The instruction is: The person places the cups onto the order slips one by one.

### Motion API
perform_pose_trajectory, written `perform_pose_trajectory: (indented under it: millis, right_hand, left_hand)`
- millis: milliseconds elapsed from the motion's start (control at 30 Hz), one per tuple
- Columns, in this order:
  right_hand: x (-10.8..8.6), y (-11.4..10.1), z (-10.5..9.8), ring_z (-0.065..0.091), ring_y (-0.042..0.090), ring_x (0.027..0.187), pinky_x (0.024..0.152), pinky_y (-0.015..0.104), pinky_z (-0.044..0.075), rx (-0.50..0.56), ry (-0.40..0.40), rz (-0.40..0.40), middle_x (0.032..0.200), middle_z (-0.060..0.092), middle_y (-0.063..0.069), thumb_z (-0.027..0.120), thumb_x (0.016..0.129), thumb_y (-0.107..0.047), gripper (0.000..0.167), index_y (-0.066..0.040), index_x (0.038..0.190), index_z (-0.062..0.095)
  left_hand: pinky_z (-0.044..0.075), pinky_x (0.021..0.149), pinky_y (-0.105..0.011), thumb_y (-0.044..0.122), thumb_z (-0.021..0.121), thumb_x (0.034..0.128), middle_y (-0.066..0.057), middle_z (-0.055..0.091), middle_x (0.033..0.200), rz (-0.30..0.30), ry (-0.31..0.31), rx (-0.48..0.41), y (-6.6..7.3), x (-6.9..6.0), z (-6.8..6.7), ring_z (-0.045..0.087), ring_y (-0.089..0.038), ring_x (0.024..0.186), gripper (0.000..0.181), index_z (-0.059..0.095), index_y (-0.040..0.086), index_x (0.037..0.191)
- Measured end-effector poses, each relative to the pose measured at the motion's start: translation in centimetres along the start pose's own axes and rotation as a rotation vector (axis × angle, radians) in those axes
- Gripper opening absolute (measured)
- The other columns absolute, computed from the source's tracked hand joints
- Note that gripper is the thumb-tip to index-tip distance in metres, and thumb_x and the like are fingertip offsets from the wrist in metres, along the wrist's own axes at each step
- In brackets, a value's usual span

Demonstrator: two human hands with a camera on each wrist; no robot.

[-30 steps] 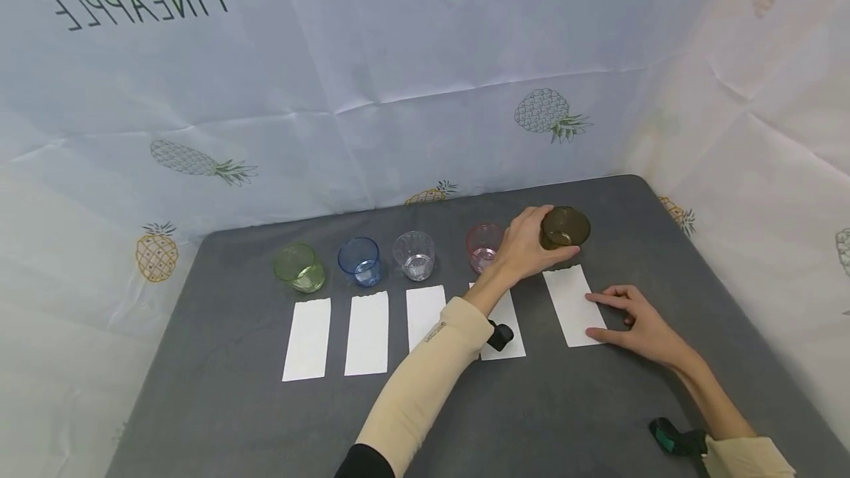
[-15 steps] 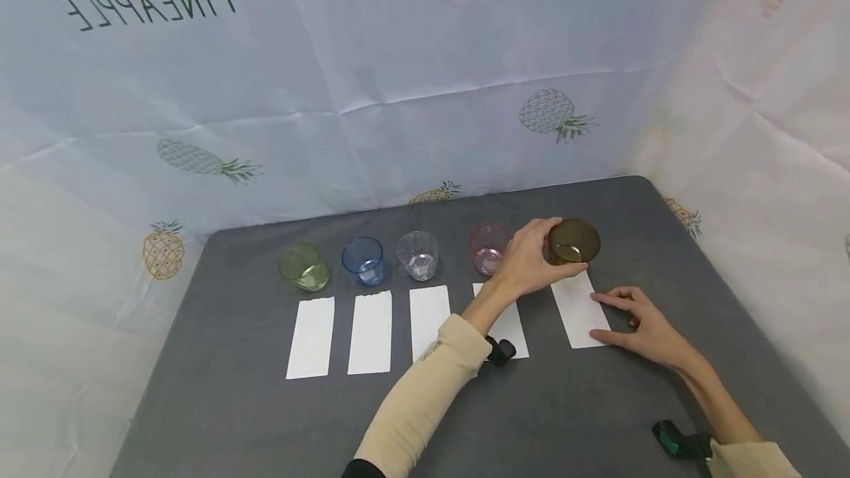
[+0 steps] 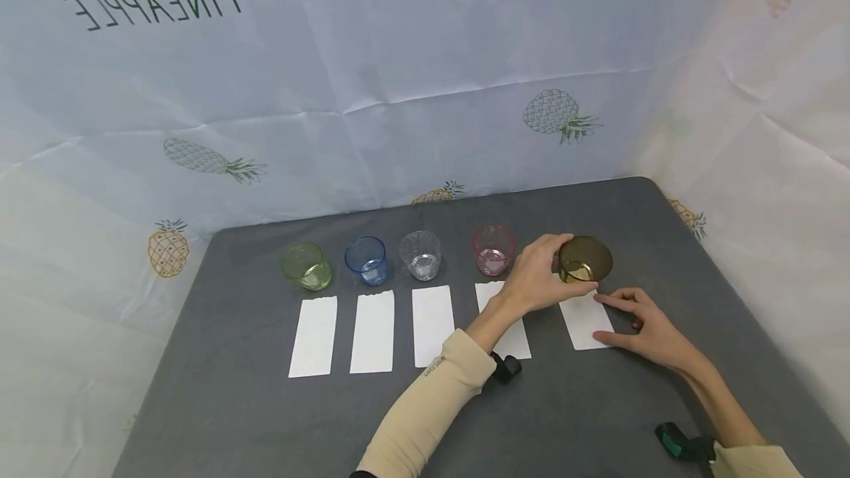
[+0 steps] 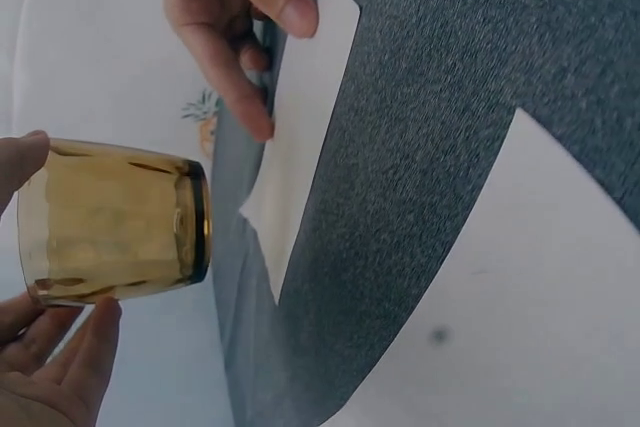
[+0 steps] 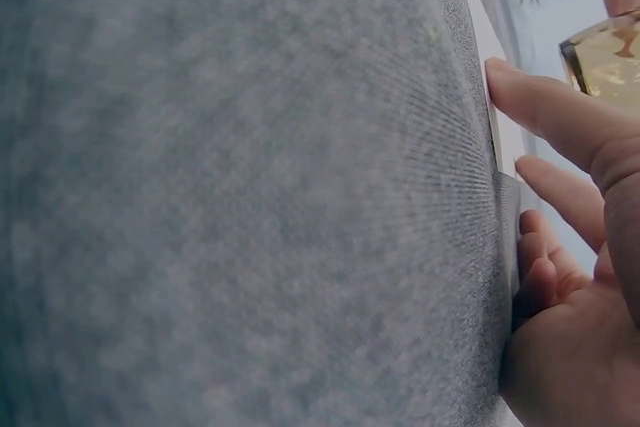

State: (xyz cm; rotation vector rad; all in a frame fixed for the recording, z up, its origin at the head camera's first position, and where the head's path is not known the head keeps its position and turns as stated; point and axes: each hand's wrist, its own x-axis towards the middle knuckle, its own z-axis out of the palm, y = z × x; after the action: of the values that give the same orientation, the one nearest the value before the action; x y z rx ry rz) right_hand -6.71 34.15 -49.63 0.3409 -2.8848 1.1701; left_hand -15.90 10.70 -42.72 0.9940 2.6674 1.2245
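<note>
My left hand (image 3: 536,277) grips an amber glass (image 3: 586,258) by its sides, thumb on the near side and fingers behind. In the left wrist view the glass (image 4: 120,222) hangs clear of the table, its thick base toward the tabletop. Below it lies the rightmost white paper strip (image 3: 589,324), whose far end is hidden by the glass. At that strip's right edge my right hand (image 3: 647,330) rests, thumb and index finger extended and touching the paper. Its other fingers are bent. In the right wrist view the thumb (image 5: 560,117) presses the strip's edge.
Green (image 3: 307,266), blue (image 3: 366,260), clear (image 3: 420,255) and pink (image 3: 494,249) glasses stand in a row on the grey table (image 3: 252,404). Further paper strips lie in front of them, such as the leftmost strip (image 3: 314,336). A pineapple-print curtain (image 3: 372,43) hangs behind.
My left hand has brought the amber glass nearer and slightly right, from behind the rightmost strip to over its far part. The right hand stays at the strip's edge.
</note>
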Motion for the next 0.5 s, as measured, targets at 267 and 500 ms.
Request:
perform_pose_trajectory:
  millis: [267,500]
  right_hand:
    - [0.0,0.1,-0.2,0.036,-0.012,0.099,0.074,0.017,0.038,0.014,-0.012,0.010,0.124,0.048,0.013,0.088,0.080,-0.016,0.062,0.007,0.132,0.064]
    - [0.0,-0.1,-0.3,0.037,-0.009,0.096,0.070,0.020,0.037,0.030,-0.009,0.000,0.124,0.049,0.016,0.088,0.079,-0.014,0.061,0.011,0.129,0.064]
  left_hand:
    - [0.048,0.088,-0.005,0.045,0.085,0.0818,-0.004,0.061,0.141,0.004,-0.031,0.011,0.3,-0.7,0.9,0.065,-0.011,0.119,0.081,0.052,0.012,0.148]
    - [0.049,0.089,-0.008,0.045,0.084,0.0817,-0.002,0.063,0.138,0.019,-0.040,0.049,0.4,-1.0,1.3,0.065,-0.010,0.119,0.079,0.053,0.013,0.147]
